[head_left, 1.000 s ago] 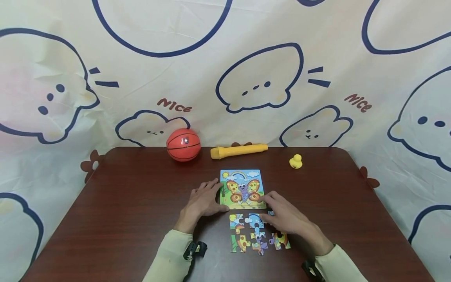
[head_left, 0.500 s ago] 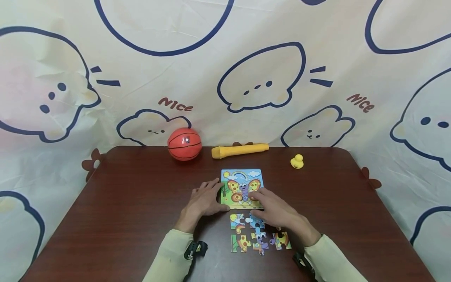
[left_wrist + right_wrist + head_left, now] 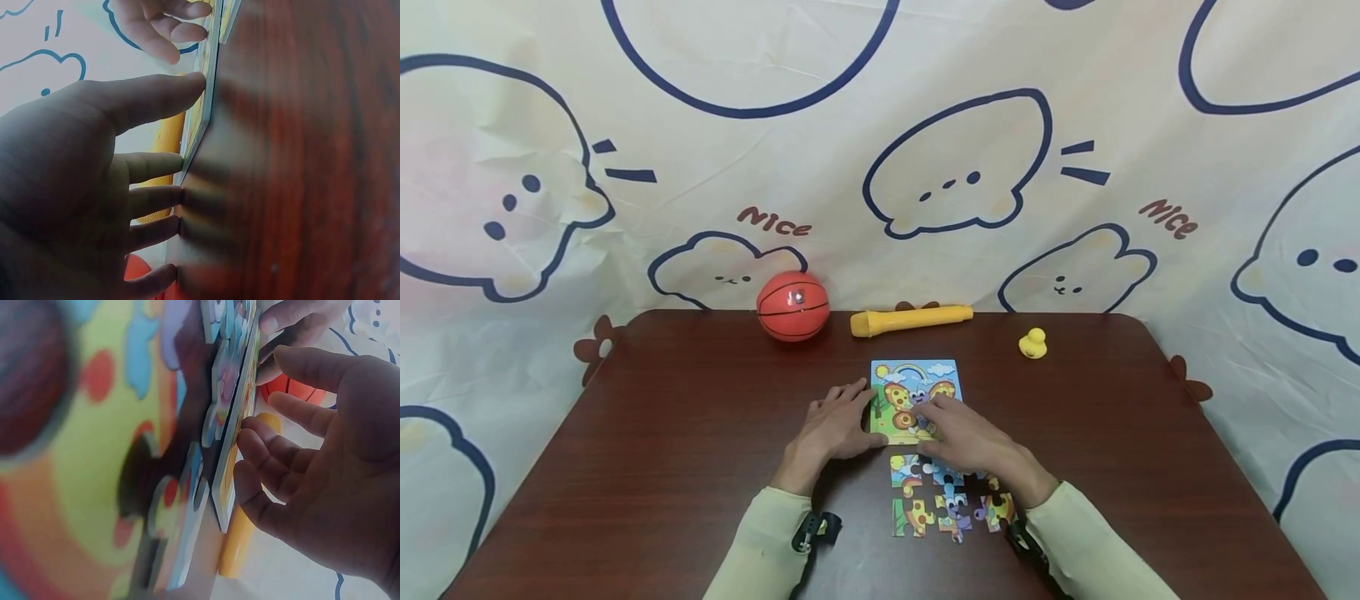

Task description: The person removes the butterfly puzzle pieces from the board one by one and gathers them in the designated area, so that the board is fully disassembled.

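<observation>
The puzzle board point(image 3: 904, 393), bearing a butterfly picture, lies flat on the table point(image 3: 700, 483), directly beyond the loose puzzle pieces point(image 3: 954, 510). The left hand point(image 3: 833, 423) is positioned at the board's left side, fingers spread apart, with the thumb at the near left corner and the index fingertip at the edge. The right hand point(image 3: 972, 435) is above the board's near right portion; its fingers are loosely bent and apart from the thumb, clamped on nothing visible. Whether its fingertips contact the board cannot be determined.
</observation>
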### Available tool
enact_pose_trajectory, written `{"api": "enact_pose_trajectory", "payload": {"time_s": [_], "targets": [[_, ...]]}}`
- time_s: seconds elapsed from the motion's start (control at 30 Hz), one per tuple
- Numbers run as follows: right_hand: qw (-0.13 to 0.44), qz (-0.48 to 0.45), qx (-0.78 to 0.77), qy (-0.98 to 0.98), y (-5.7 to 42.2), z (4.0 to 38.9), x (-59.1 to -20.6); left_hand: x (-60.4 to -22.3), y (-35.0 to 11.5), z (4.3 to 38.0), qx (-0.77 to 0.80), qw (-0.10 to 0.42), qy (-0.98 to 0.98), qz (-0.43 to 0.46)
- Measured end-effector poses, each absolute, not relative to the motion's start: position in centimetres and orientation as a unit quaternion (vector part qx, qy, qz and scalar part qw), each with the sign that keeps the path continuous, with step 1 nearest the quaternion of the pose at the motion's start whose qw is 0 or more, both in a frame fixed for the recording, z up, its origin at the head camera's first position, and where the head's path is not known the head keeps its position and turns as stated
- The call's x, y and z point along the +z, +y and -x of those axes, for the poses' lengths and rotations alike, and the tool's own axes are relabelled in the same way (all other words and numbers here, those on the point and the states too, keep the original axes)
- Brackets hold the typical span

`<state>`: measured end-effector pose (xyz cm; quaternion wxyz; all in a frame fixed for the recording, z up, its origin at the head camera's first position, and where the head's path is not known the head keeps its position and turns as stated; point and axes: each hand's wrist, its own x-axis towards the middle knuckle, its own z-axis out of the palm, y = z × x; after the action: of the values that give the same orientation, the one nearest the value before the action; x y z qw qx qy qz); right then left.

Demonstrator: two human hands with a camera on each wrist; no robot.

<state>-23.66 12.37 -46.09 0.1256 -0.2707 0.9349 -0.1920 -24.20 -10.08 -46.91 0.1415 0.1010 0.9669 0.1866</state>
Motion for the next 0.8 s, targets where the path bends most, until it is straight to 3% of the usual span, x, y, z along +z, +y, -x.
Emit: {"api": "enact_pose_trajectory", "payload": {"time_s": [0.8], "targets": [[0.131, 0.230, -0.146, 0.953, 8.7, 25.2, -46.9, -47.0, -10.0, 24.4, 0.190, 0.145, 0.966, -0.095]]}}
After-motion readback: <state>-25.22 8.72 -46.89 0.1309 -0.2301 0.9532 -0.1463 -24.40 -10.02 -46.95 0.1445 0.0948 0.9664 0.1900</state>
